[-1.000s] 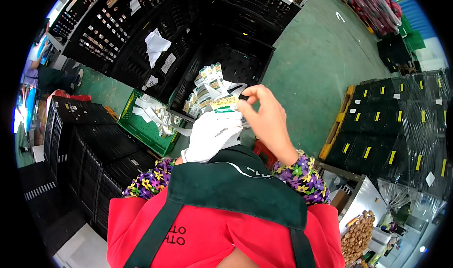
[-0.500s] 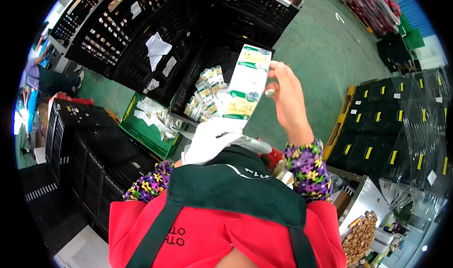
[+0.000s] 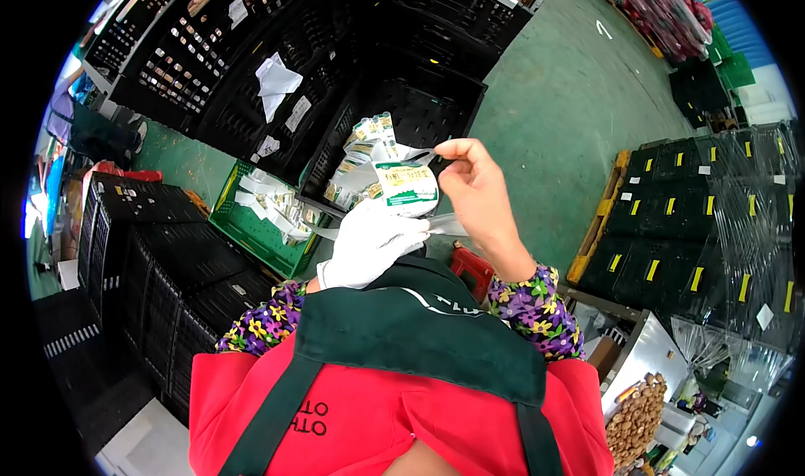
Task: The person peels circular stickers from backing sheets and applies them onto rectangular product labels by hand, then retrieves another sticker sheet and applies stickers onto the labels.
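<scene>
My left hand (image 3: 369,239), in a white glove, is closed around the lower part of a white, green and yellow printed label strip (image 3: 407,184). The strip is bent over, with its printed face toward me. My bare right hand (image 3: 478,192) pinches the strip's far edge between thumb and fingertips. Just beyond my hands, a black crate (image 3: 436,111) holds several similar printed strips (image 3: 373,130) in a loose pile on its near left side.
A green crate (image 3: 289,258) with white papers and strips stands left of the black one. Stacked black crates (image 3: 180,258) rise at the left, more (image 3: 662,199) on a pallet at the right. Brown mushrooms (image 3: 639,421) lie on a metal table at lower right. A person (image 3: 101,132) stands far left.
The strip stood long and upright; now it is bent down short over my gloved hand. My right hand has moved down and left and closed on the strip's edge.
</scene>
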Available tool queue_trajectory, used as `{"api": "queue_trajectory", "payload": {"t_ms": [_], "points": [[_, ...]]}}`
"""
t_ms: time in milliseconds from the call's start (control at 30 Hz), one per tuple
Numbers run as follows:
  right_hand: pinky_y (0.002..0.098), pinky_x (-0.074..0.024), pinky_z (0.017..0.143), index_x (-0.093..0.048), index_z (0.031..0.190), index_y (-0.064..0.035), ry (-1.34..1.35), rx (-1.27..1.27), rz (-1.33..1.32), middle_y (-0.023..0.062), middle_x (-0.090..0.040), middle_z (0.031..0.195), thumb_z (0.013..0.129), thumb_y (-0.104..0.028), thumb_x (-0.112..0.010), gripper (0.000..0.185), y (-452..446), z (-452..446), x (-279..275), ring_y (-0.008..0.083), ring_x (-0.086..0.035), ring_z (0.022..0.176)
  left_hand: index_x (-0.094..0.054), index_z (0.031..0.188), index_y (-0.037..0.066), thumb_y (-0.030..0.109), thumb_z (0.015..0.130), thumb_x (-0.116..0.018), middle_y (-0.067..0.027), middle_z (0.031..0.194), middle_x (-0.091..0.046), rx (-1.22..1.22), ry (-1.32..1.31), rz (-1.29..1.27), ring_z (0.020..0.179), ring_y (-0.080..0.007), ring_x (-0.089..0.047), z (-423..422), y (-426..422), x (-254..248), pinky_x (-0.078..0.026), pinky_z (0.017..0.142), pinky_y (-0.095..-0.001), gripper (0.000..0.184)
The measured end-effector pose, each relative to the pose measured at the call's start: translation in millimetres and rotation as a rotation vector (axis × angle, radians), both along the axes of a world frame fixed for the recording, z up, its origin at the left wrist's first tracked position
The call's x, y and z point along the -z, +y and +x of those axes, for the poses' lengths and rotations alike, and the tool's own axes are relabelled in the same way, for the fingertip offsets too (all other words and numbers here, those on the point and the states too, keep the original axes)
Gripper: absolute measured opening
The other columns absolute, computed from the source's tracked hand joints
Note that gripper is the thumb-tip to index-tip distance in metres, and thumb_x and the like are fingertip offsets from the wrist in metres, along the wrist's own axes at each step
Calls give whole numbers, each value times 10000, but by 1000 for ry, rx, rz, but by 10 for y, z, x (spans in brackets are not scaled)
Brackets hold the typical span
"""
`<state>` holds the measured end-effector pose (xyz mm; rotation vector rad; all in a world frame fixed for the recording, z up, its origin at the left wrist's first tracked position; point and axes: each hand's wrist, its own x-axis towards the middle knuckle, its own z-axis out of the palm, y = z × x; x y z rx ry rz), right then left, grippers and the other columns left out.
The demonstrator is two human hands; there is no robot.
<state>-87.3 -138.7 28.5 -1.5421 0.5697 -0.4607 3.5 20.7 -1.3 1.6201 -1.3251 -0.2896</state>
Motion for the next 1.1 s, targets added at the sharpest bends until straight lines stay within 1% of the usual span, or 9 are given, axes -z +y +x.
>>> {"api": "queue_trajectory", "payload": {"t_ms": [100, 167, 233, 300, 333, 567, 800, 867, 1100], "points": [[237, -407, 854, -560, 1094, -20, -88, 22, 165, 19, -520, 981, 836, -3, -564, 259, 30, -1, -136, 95, -484, 910, -734, 947, 114, 193, 783, -717, -30, 936, -707, -11, -85, -30, 858, -230, -640, 8, -18, -45, -474, 764, -337, 183], [284, -404, 898, -561, 1089, -16, 1, -123, -343, 38, -518, 999, 835, -39, -578, 256, 75, 9, -130, 140, -495, 948, -730, 951, 98, 172, 797, -709, -34, 931, -708, -15, -26, -34, 842, -208, -646, -8, -19, -91, -478, 755, -320, 173], [316, -402, 908, -569, 1077, -17, 38, -129, -422, 61, -546, 950, 830, -82, -604, 258, -11, -56, -73, 184, -525, 944, -726, 956, 82, 152, 811, -702, -37, 925, -710, -17, 27, -38, 826, -186, -652, 5, -27, -159, -483, 746, -303, 163], [375, -414, 841, -595, 1036, -70, 62, -128, -616, 78, -591, 907, 828, -198, -639, 249, -146, -155, -98, 268, -561, 921, -712, 956, 31, 97, 845, -668, -46, 911, -703, -271, 742, -34, 801, -114, -641, 26, -65, -220, -485, 716, -250, 136], [369, -404, 825, -608, 940, -80, 67, -88, -823, 62, -591, 835, 811, -216, -668, 197, -94, -213, -188, 260, -568, 851, -691, 996, -5, 41, 882, -595, -54, 936, -698, -304, 746, 60, 841, -87, -637, 137, -46, -172, -495, 758, -231, 156], [381, -400, 844, -611, 776, -72, 184, -80, -1053, 45, -570, 770, 821, -204, -669, 151, -8, -326, -101, 241, -536, 750, -652, 903, -9, 55, 875, -615, -7, 794, -649, -359, 804, -91, 695, -32, -547, 178, -90, -261, -431, 636, -193, 79], [392, -403, 888, -635, 795, -70, 194, -89, -1098, 42, -591, 799, 818, -206, -669, 142, 0, -285, -137, 243, -560, 761, -677, 925, -29, 39, 849, -648, -43, 845, -689, -355, 702, -18, 748, -45, -597, 183, -80, -218, -463, 670, -196, 106], [390, -414, 875, -639, 805, -70, -44, 12, -1081, 34, -604, 816, 796, -162, -681, 102, 55, -156, -230, 232, -582, 785, -680, 928, -29, 40, 846, -652, -44, 841, -691, -331, 727, -69, 743, -45, -598, 127, -110, -239, -465, 666, -199, 111], [380, -422, 849, -644, 848, -75, -143, -28, -1237, 21, -611, 825, 723, -73, -717, 145, 112, -48, -101, 202, -589, 759, -700, 928, -16, 62, 829, -665, -56, 840, -695, -307, 656, -36, 738, -56, -603, 96, -124, -214, -471, 665, -211, 131]]}}
